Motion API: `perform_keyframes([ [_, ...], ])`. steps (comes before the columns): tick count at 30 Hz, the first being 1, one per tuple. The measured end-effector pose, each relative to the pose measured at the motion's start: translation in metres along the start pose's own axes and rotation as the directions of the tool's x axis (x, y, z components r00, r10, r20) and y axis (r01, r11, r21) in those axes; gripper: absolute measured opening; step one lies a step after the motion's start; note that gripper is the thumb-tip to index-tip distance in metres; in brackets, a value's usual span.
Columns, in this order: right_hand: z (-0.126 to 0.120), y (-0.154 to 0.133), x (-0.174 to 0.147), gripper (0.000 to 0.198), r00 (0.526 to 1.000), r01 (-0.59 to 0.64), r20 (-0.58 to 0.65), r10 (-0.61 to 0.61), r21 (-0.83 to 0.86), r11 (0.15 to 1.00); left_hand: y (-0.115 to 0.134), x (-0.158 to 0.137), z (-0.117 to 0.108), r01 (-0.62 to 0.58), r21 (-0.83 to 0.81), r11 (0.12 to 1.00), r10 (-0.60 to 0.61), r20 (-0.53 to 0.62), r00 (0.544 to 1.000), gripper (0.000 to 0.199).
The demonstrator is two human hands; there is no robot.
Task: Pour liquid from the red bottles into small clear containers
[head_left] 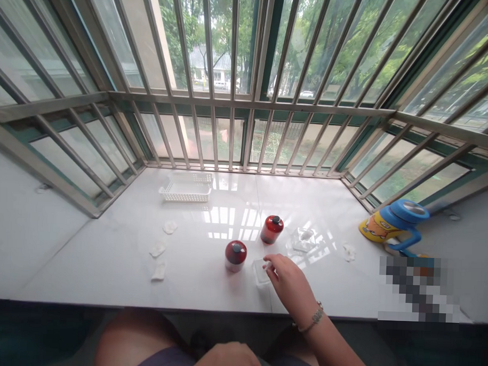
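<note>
My right hand (pixel 289 285) is closed in a pinch on a small white cotton-like piece (pixel 267 265). It hovers at the rim of a small clear plastic box (pixel 260 274). Left of that box stands a red bottle with a black cap (pixel 235 256), and a second red bottle (pixel 271 230) is just behind. My left hand (pixel 232 359) rests low over my lap, its fingers mostly hidden. White crumpled pieces lie to the left: one (pixel 170 227) at the back, one (pixel 158 249) in the middle and a flatter one (pixel 158 271) in front.
A white perforated basket (pixel 186 194) sits at the back left. Right of the bottles is a clear container (pixel 304 239), with another white piece (pixel 349 252) farther right. A blue and yellow mug (pixel 394 223) stands by the barred window (pixel 246 105). Beside it, an area is pixelated.
</note>
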State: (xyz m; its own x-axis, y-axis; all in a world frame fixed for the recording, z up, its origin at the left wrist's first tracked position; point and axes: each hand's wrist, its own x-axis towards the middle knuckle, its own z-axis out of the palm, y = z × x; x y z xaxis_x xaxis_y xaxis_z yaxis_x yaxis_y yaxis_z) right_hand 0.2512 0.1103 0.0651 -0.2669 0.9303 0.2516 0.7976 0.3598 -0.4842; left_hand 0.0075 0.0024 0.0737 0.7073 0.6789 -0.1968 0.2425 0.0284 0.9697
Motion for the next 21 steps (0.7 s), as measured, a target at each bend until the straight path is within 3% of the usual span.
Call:
perform_keyframes([
  [4,0.006,0.002,-0.006,0.023,0.998,-0.054,-0.042,0.057,0.053,0.997,0.009,0.008,-0.007,-0.073,0.182,0.981,0.102,-0.159,0.982,0.014],
  [8,0.012,0.006,-0.01,0.037,0.988,-0.116,-0.092,0.124,0.08,0.99,-0.004,0.028,-0.006,0.006,0.433,0.902,0.136,-0.295,0.946,0.038],
  [11,0.018,0.009,-0.011,0.029,0.984,-0.15,-0.089,0.156,0.074,0.986,-0.027,0.049,0.001,0.01,0.545,0.838,0.241,-0.386,0.891,0.062],
  [16,0.024,0.015,-0.012,0.025,0.977,-0.198,-0.079,0.2,0.038,0.98,-0.047,0.081,0.01,-0.022,0.638,0.77,0.361,-0.406,0.84,0.087],
  [21,0.025,0.015,-0.017,0.031,0.966,-0.243,-0.079,0.245,0.033,0.969,-0.049,0.11,0.013,-0.03,0.627,0.779,0.377,-0.43,0.82,0.1],
])
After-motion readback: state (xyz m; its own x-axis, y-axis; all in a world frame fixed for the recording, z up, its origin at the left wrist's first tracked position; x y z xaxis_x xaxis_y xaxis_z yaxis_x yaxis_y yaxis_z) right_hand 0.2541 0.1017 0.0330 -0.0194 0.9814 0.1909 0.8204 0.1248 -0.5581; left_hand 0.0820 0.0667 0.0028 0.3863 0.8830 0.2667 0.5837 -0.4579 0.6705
